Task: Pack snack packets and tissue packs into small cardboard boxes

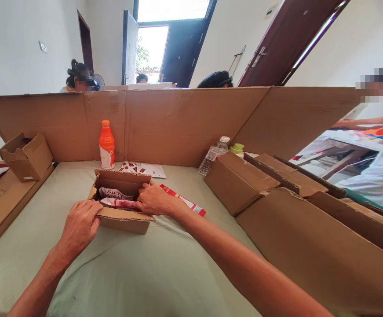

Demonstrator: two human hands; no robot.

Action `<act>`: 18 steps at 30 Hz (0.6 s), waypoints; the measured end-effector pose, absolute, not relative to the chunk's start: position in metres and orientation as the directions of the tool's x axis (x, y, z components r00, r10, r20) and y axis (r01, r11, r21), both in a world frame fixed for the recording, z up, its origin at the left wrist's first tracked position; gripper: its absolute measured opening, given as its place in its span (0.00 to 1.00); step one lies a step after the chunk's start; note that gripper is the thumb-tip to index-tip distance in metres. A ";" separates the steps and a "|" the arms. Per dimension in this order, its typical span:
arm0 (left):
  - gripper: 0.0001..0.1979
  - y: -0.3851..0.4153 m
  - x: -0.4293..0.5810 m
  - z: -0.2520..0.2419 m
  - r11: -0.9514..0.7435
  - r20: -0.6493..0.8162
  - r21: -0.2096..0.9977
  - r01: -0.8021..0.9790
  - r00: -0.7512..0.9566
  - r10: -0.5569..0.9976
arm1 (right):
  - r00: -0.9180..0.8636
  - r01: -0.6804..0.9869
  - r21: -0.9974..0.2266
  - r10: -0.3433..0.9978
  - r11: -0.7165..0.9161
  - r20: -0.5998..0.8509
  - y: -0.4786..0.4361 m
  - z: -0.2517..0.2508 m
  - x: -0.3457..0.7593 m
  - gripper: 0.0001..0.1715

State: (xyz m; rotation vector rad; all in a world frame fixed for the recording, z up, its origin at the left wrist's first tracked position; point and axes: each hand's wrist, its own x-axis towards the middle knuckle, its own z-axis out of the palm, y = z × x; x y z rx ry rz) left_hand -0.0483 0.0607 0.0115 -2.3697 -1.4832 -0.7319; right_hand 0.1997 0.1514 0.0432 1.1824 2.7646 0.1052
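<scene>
A small open cardboard box [125, 224] stands on the green cloth, its flaps folded outward. Inside lie a pale packet with dark lettering [112, 193] and, in front of it, a pink-and-white packet [118, 202]. My left hand [81, 222] grips the box's near left corner, fingers over the rim. My right hand [155, 198] reaches in over the right side, fingers curled at the right end of the pink-and-white packet; some fingertips are hidden. Just right of the box lies a red-and-white packet [191, 204], partly behind my right forearm.
Behind the box are an orange bottle [107, 147] and a flat white packet [148, 170]. A clear bottle [213, 156] leans near a green-lidded container [236, 149]. Larger cartons [303, 229] line the right, a small carton [29, 158] the left. Cardboard panels [191, 123] wall the back; people sit beyond.
</scene>
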 end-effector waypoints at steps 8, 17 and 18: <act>0.15 0.045 -0.046 0.021 -0.471 0.536 0.027 0.882 0.385 0.751 | -0.696 0.718 0.008 0.718 0.696 0.002 0.144 0.034 0.206 0.24; 0.17 0.037 -0.045 0.012 -0.429 0.627 0.005 0.903 0.331 0.705 | -0.499 0.630 -0.354 0.709 0.692 0.498 0.140 0.010 0.235 0.21; 0.16 0.036 -0.044 0.011 -0.411 0.649 0.000 0.912 0.312 0.694 | -0.490 0.615 -0.390 0.719 0.686 0.493 0.140 0.008 0.238 0.20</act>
